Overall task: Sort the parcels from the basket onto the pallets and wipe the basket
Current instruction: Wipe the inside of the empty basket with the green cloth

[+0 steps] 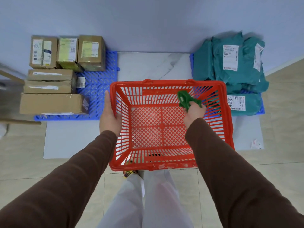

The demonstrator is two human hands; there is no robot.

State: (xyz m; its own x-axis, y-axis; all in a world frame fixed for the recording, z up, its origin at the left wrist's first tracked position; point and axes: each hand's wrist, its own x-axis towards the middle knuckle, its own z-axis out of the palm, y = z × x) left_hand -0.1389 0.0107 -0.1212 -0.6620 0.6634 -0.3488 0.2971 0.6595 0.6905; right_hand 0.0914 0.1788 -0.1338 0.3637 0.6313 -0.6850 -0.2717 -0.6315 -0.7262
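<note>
Basket (171,127): red plastic, at the centre of view, held above the floor; no parcels inside, only the cloth.
Cloth (187,99): green, bunched, inside the basket at 2 o'clock, against the far wall.
Right hand (195,111): reaches into the basket, fingers clenched round the cloth.
Left hand (109,116): at 9 o'clock on the basket, grasping its left rim and wall, thumb inside.
Left pallet (97,83): blue grid, at 10 o'clock from the basket, on the floor.
Boxes (65,53): brown cardboard with labels, on the left pallet; three upright at the back, flatter ones stacked nearer.
Right pallet (261,111): blue, at 2 o'clock, mostly hidden under bags.
Bags (233,63): teal mailers with white labels, piled on the right pallet.
Floor (154,66): white marbled slab between the pallets, beige tiles nearer, a grey mat under the basket area.
Wall (148,22): pale blue-grey, at 12 o'clock behind both pallets.
Scrap (255,143): small white paper on the floor at 4 o'clock.
</note>
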